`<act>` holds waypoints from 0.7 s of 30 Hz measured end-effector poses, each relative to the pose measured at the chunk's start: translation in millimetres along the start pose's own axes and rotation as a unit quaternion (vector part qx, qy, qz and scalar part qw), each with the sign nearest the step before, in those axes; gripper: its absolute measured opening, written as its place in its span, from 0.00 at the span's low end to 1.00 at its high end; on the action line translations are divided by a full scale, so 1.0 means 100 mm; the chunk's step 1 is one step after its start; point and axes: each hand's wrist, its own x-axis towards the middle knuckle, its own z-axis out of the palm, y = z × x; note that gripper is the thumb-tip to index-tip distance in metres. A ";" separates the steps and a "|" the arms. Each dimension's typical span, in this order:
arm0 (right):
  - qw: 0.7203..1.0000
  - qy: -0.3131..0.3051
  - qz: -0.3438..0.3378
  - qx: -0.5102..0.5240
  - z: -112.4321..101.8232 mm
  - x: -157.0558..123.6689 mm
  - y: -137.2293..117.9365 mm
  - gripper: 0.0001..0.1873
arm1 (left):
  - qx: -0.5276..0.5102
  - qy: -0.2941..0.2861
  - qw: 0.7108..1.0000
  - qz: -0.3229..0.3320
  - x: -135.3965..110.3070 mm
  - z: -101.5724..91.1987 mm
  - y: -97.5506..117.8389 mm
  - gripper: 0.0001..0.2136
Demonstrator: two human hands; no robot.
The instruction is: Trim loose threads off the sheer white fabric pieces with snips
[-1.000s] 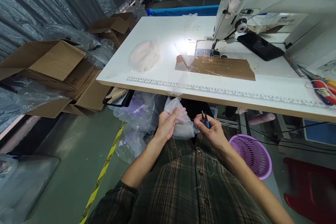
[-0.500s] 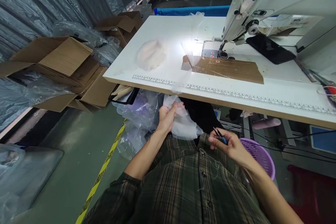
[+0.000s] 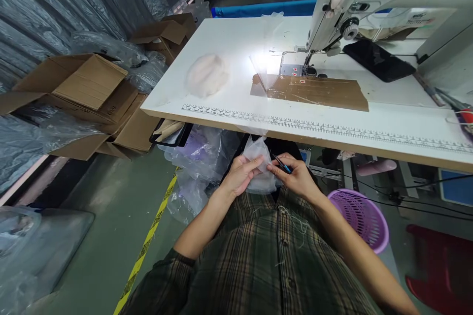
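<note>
Sheer white fabric point(image 3: 263, 177) hangs from the table's front edge into my lap. My left hand point(image 3: 239, 175) is closed on it, with the thumb and fingers pinching a fold. Close to the fabric's right side, my right hand point(image 3: 295, 177) grips small dark thread snips point(image 3: 283, 163) with a blue part, their points angled up and left. Its fingertips are at the fabric's edge; whether they pinch it I cannot tell. A strip of the same fabric runs over the white table point(image 3: 162, 96) toward the back.
A sewing machine point(image 3: 332, 24) stands on the table's right, with brown tape point(image 3: 314, 92) before its needle and a black phone point(image 3: 380, 60) beside it. A round pale fabric piece point(image 3: 207, 75) lies left. Below are a purple basket point(image 3: 360, 216), plastic bags point(image 3: 201, 157) and cardboard boxes point(image 3: 88, 83).
My right hand has moved left and up with the snips, reaching the fabric. My left hand has shifted slightly, and the fabric is now bunched between both hands.
</note>
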 end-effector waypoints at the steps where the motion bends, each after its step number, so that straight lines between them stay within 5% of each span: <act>1: 1.000 0.003 0.010 0.022 -0.03 -0.02 0.01 0.14 | -0.003 0.009 1.000 0.006 0.01 -0.02 0.00 0.14; 6: 0.969 0.113 0.131 0.179 -0.35 -0.22 0.10 0.18 | -0.013 0.039 0.999 0.008 0.06 -0.10 0.00 0.14; 9: 0.962 0.153 0.132 0.184 -0.48 -0.28 0.12 0.18 | -0.014 0.034 0.999 -0.010 0.05 -0.10 0.01 0.14; 15: 0.995 0.040 0.087 0.023 -0.18 -0.17 0.06 0.24 | -0.016 0.014 1.000 -0.017 0.03 -0.08 -0.01 0.13; 18: 0.998 0.004 0.062 0.031 -0.02 -0.13 0.05 0.19 | -0.018 0.013 1.000 -0.015 0.03 -0.08 -0.02 0.13; 21: 0.991 0.031 0.087 0.091 -0.03 -0.17 0.09 0.18 | -0.023 0.016 1.000 -0.005 0.05 -0.09 -0.03 0.13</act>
